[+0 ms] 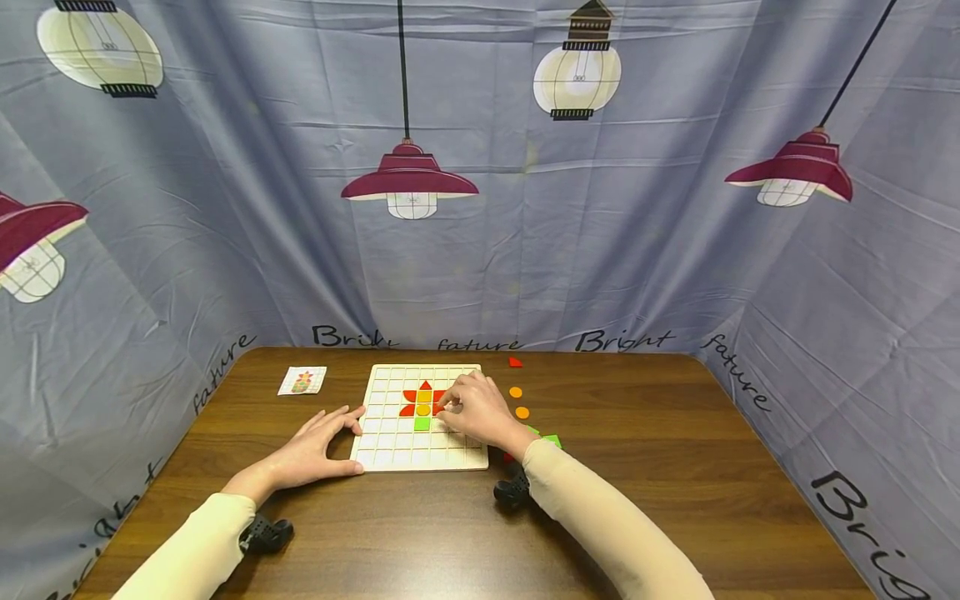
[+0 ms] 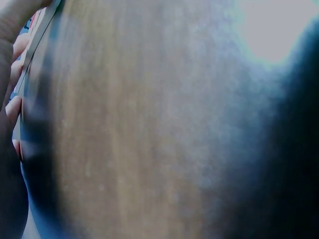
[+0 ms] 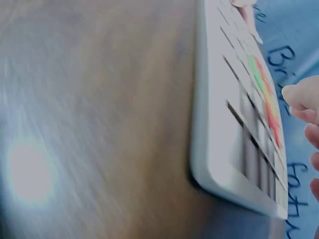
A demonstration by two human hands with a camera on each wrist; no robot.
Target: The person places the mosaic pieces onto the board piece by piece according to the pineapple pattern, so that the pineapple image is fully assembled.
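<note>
The white grid board (image 1: 420, 454) lay on the brown table (image 1: 645, 467), and near its middle sat a small figure of red, orange and green pieces (image 1: 422, 406). The right hand (image 1: 476, 410) rested over the board just right of this figure, its fingertips pinching at a red piece there. The left hand (image 1: 318, 450) lay spread and flat, touching the board's left edge; loose orange discs (image 1: 519, 402) lay right of the board and a picture card (image 1: 302, 381) left of it.

Cream sleeves (image 1: 592, 508) (black wrist cameras (image 1: 512, 490))
</note>
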